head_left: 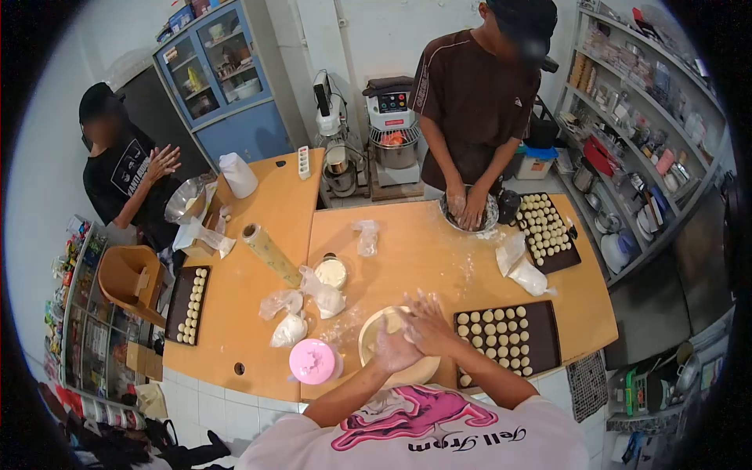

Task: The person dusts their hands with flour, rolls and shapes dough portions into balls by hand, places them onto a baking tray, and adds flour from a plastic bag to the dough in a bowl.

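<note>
Left hand [398, 350] and right hand [431, 327] meet palm to palm over a pale, wide mixing bowl [366, 341]. Their fingers look long and fairly straight, but blur and overlap hide the space between the palms, so I cannot tell whether either closes on a piece of dough. The bowl lies directly beneath them, and its contents are mostly covered.

Just to the right of the right hand, a dark baking tray [543, 333] bears rows of small, round dough balls [501, 327]. Most of it is filled; a bare strip runs along its right side, so I judge this tray well advanced, with some room left. Farther off, beyond the right hand, a second tray [569, 261] is also largely covered. Well away to the left of the left hand, a third tray [181, 301] carries far fewer balls, leaving much of its surface uncovered. Every ball looks pale and unbaked. How much dough remains in the bowl cannot be told.

Near the left hand stands a pink-lidded container [312, 361], with bags of white powder [289, 330] just past it. Across the table, a co-worker's hands [468, 207] work inside a metal bowl [491, 213].
</note>
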A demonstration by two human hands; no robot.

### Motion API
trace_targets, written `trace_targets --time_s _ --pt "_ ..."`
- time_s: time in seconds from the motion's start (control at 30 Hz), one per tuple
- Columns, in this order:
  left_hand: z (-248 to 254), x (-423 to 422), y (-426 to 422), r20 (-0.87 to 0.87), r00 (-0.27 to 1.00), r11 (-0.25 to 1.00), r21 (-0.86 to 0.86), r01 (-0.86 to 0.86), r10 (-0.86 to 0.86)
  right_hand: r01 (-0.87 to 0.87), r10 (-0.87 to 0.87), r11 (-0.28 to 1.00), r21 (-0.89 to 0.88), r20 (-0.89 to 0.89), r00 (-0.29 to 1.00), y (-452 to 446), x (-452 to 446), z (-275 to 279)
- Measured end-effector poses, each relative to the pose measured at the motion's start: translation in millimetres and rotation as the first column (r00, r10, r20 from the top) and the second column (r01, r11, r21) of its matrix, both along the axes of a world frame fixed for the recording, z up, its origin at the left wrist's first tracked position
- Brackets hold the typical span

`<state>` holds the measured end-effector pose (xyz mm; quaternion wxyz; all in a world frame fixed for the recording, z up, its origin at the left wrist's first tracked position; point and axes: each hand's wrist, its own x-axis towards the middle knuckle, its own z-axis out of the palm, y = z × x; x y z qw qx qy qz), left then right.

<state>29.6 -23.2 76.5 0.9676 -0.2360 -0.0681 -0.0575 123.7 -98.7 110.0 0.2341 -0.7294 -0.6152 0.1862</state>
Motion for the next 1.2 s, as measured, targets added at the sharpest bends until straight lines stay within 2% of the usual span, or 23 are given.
trace_targets --time_s 0.03,0.07,0.1,0.13,0.17,0.2,0.3,0.33,0.43,0.47,0.57,0.6,0.63,0.67,0.7,0.77,0.83,0.87,0.9,0.93,1.03,1.1,1.2 --pt "-2.9 6.3 -1.0 -0.077 0.995 0.901 0.433 -0.028 0.067 0.087 -0.073 0.991 -0.099 0.140 0.987 2.9 -3.9 1.1" --pt "-5.9 12.6 -2.1 -0.131 0.985 0.624 0.781 0.035 0.108 0.323 0.224 0.772 -0.548 0.710 0.668 28.7 -37.7 -19.9" --pt "-19.6 17.1 3.7 -0.001 0.996 0.716 0.696 -0.063 0.089 0.455 0.428 0.627 -0.633 0.767 0.477 40.9 -54.3 -34.8" --pt "-34.8 18.7 10.6 0.128 0.988 0.795 0.589 -0.145 0.085 0.131 0.231 0.865 -0.484 0.616 0.753 18.6 -42.3 -8.3" --pt "-41.4 18.8 17.0 0.257 0.962 0.861 0.465 -0.208 0.094 -0.101 0.141 0.984 -0.144 0.309 0.941 -2.7 -29.5 18.6" --pt "-15.4 14.7 26.5 0.071 0.984 0.832 0.525 -0.177 0.164 -0.168 0.190 0.946 0.277 -0.057 0.980 -11.7 -23.7 30.9" --pt "-16.7 8.9 9.8 -0.259 0.964 0.741 0.658 0.133 0.056 -0.189 0.194 0.953 0.237 0.002 0.981 -12.1 -28.9 25.4" --pt "-5.6 8.2 -8.8 -0.193 0.979 0.733 0.675 0.086 0.064 -0.199 0.199 0.954 0.224 0.025 0.980 -10.8 -30.1 23.4" --pt "-73.3 6.2 -5.7 -0.101 0.923 0.642 0.746 -0.177 0.372 -0.223 0.208 0.955 0.194 0.093 0.974 -5.4 -30.7 20.1" --pt "-48.2 6.4 -0.2 -0.087 0.919 0.663 0.719 -0.209 0.384 -0.204 0.182 0.966 0.156 0.144 0.973 -12.9 -33.1 40.2" --pt "6.2 10.5 20.3 -0.118 0.990 0.933 0.357 -0.035 0.082 0.098 -0.098 0.995 0.004 -0.069 0.993 -9.3 6.7 8.3" --pt "4.9 10.9 14.3 -0.140 0.990 0.975 0.221 0.025 0.006 0.235 -0.263 0.943 0.237 0.094 0.960 -5.3 3.4 8.5" --pt "5.8 13.4 7.2 -0.147 0.987 0.993 0.082 0.081 -0.069 0.155 -0.172 0.933 0.325 0.026 0.985 -3.7 -6.0 24.7" --pt "7.8 14.9 -9.1 -0.086 0.980 0.678 0.732 -0.061 0.181 0.079 -0.071 0.907 0.413 -0.035 0.997 -7.8 -21.1 45.4" --pt "-0.2 14.5 -6.2 -0.052 0.990 0.732 0.678 -0.064 0.134 0.013 0.037 0.864 0.503 -0.089 0.995 -11.9 -37.4 69.7" --pt "-17.2 19.2 12.8 0.034 0.999 0.820 0.569 -0.052 0.040 -0.087 0.140 0.909 0.408 -0.103 0.985 -8.8 -33.2 69.2" --pt "15.8 13.5 13.3 -0.135 0.986 0.837 0.547 -0.005 0.094 -0.143 0.141 0.989 -0.031 -0.055 0.988 -4.5 -10.5 57.4" --pt "13.3 10.3 9.5 -0.221 0.973 0.847 0.526 0.070 0.057 0.093 -0.102 0.988 -0.125 -0.074 0.992 -5.9 -6.1 75.2" --pt "10.5 7.5 4.9 -0.304 0.952 0.855 0.499 0.143 0.019 0.072 -0.072 0.997 -0.025 0.013 0.997 -1.8 -14.9 65.2" --pt "4.8 15.1 -9.1 -0.026 1.000 0.992 0.122 -0.009 0.012 0.040 -0.048 0.996 0.074 0.107 0.993 3.4 -24.6 44.6" --pt "-2.9 18.3 0.8 0.108 0.991 0.814 0.568 -0.123 0.075 -0.144 0.089 0.962 0.231 0.236 0.968 7.4 -31.0 8.9" --pt "19.6 13.4 16.6 0.020 0.989 0.822 0.554 -0.132 0.146 -0.313 0.295 0.929 0.200 0.116 0.949 0.7 -12.2 7.8" --pt "19.3 6.1 3.5 -0.054 0.997 0.934 0.355 -0.039 0.062 -0.061 0.029 0.991 0.116 0.257 0.966 9.2 -1.2 36.0"
